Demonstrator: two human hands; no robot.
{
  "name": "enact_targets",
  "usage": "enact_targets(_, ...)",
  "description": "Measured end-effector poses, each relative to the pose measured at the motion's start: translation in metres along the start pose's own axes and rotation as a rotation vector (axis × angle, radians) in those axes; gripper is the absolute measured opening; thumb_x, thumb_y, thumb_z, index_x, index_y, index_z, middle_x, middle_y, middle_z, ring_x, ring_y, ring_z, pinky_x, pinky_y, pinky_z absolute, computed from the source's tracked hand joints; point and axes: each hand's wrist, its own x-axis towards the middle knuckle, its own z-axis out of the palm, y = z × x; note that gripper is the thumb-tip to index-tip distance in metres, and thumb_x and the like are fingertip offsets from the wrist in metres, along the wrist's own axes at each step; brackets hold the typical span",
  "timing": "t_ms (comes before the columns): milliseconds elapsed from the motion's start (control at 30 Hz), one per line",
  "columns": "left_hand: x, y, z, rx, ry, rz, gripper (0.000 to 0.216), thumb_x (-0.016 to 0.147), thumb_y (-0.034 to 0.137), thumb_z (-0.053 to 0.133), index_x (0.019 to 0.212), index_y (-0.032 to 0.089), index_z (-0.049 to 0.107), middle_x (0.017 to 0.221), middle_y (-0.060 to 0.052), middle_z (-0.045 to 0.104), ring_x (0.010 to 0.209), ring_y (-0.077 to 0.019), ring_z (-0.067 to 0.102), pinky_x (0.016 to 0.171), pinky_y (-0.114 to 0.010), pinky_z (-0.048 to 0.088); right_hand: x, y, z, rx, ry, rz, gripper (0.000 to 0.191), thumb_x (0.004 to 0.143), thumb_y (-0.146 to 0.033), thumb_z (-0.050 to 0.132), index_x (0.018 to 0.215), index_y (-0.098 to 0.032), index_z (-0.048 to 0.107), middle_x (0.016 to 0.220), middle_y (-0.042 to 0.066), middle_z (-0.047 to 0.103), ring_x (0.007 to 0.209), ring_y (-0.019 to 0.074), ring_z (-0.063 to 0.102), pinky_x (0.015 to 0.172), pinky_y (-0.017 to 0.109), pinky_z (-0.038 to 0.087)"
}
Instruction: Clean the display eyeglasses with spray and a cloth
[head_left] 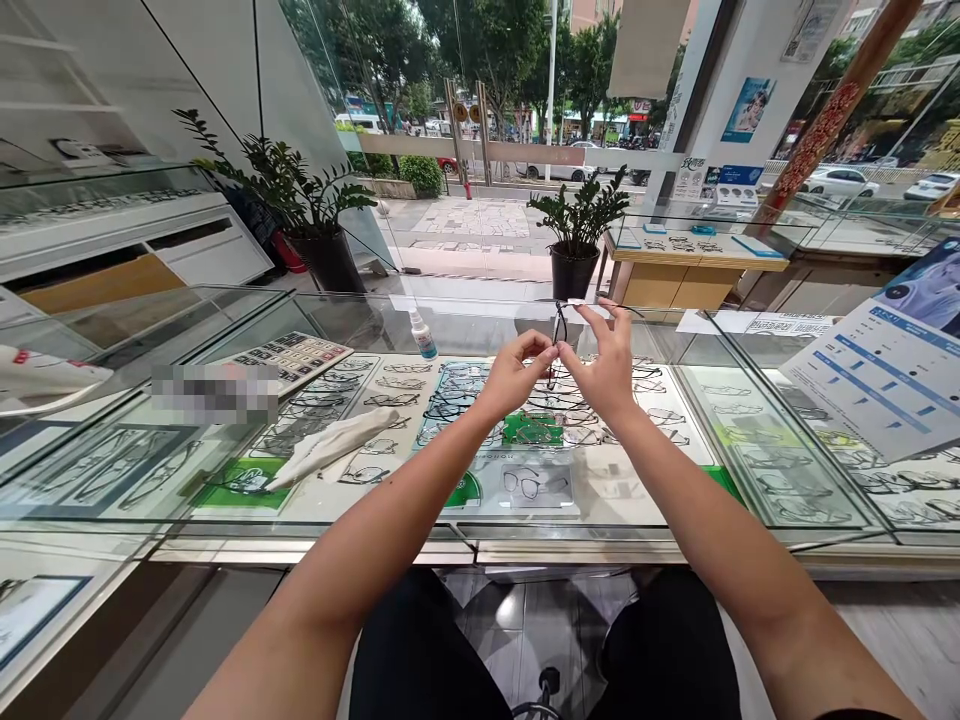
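While aloft, eyeglasses (561, 324) between fingers (534, 343)

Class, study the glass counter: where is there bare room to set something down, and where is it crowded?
The glass top looks free between the pale cloth, bottle and leaflet at right; the spectacles there seem to lie underneath. The left is crowded, with cloth and calculator.

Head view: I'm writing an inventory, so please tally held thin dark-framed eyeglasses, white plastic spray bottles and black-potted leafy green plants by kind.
Thin dark-framed eyeglasses (pairs, held): 1
White plastic spray bottle: 1
Black-potted leafy green plants: 2
Total: 4
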Motion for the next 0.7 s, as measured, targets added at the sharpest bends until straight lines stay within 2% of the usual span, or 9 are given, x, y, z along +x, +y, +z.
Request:
enact_targets(200,-0.001,0.003,0.001,-0.010,0.012,-0.006,0.057,0.083,0.072,0.088,0.090,0.019,0.067,0.094,-0.003,0.065,0.092,-0.0166,0.064,0.074,-0.027,0.067,-0.001,0.002,0.003,-0.032,-0.009,-0.002,0.055,0.098,-0.027,0.066,0.153,-0.028,0.061,0.158,0.019,0.048,0.150,0.0378,0.054,0.121,0.063,0.054)
enact_targets(333,0.000,0.002,-0.001,-0.032,0.025,-0.012,0.059,0.082,0.074,0.090,0.091,0.020,0.068,0.096,-0.005,0.069,0.092,-0.0170,0.065,0.073,-0.027,0.066,-0.001,0.003,0.003,-0.034,-0.006,0.020,0.065,0.092,-0.016,0.061,0.155,-0.030,0.062,0.159,0.017,0.050,0.146,0.0381,0.055,0.124,0.066,0.050)
enact_targets(500,0.005,-0.001,-0.009,-0.115,0.082,-0.038,0.063,0.077,0.075,0.093,0.093,0.020,0.067,0.100,-0.006,0.074,0.099,-0.0193,0.070,0.079,-0.033,0.069,-0.001,0.007,0.003,-0.095,-0.014,0.049,0.068,0.086,-0.009,0.056,0.150,-0.028,0.068,0.161,0.016,0.051,0.147,0.0396,0.049,0.128,0.070,0.043)
enact_targets(700,0.012,0.002,-0.021,-0.146,0.189,-0.007,0.061,0.077,0.072,0.094,0.094,0.022,0.064,0.104,-0.006,0.075,0.105,-0.0206,0.071,0.081,-0.033,0.070,-0.006,0.013,0.007,-0.160,-0.034,0.085,0.065,0.081,-0.009,0.058,0.141,-0.027,0.070,0.158,0.016,0.055,0.147,0.0421,0.048,0.124,0.074,0.044)
